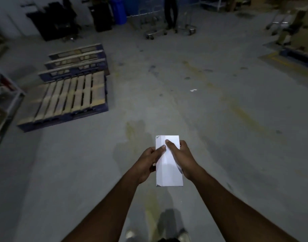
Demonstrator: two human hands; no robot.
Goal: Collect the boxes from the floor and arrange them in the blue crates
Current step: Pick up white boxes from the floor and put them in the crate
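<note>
At six o'clock, close in, a white box [169, 161] is gripped lengthwise between left hand [148, 163] and right hand [182, 159], thumbs pressed on top, seemingly steadied for carrying. Pallets [66, 95] lie at ten o'clock. Blue crates possibly at twelve, indistinct.

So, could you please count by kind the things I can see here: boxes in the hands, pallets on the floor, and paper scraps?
White rectangular cardboard box, gripped by left hand and right hand: 1
Wooden slatted pallets with blue frames: 4
Small white paper scrap on the grey floor: 1
Total: 6
</note>
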